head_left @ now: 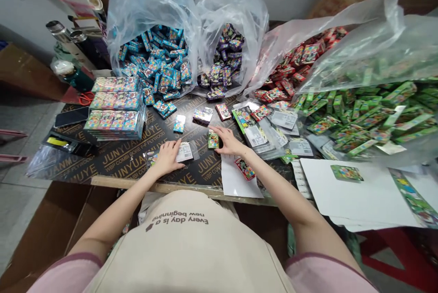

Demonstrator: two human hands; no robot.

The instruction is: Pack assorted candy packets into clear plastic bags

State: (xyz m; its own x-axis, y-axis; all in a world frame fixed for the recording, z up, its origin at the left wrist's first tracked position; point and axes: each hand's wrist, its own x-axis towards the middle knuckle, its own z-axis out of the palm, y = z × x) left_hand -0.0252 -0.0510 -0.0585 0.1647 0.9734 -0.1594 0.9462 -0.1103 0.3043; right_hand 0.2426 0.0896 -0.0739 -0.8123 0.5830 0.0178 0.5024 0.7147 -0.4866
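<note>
My right hand (pixel 229 142) has a small green printed box (pixel 213 139) between thumb and fingers, low over the table. My left hand (pixel 167 158) lies with fingers stretched out on a clear plastic packet with a white barcode label (pixel 185 152). Beyond the hands are a small blue box (pixel 179 123), a dark purple box or short stack (pixel 203 115) and a red box (pixel 223 112). Another red box (pixel 245 169) sits on a white sheet (pixel 236 182) by my right forearm, which partly covers it.
Clear bags hold many blue boxes (pixel 167 69), purple boxes (pixel 222 65), red boxes (pixel 304 58) and green boxes (pixel 362 115). Flat labelled packets (pixel 260 131) lie right of centre. Stacked wrapped packs (pixel 114 119), a phone (pixel 71 117) and a tape dispenser (pixel 70 143) are at left.
</note>
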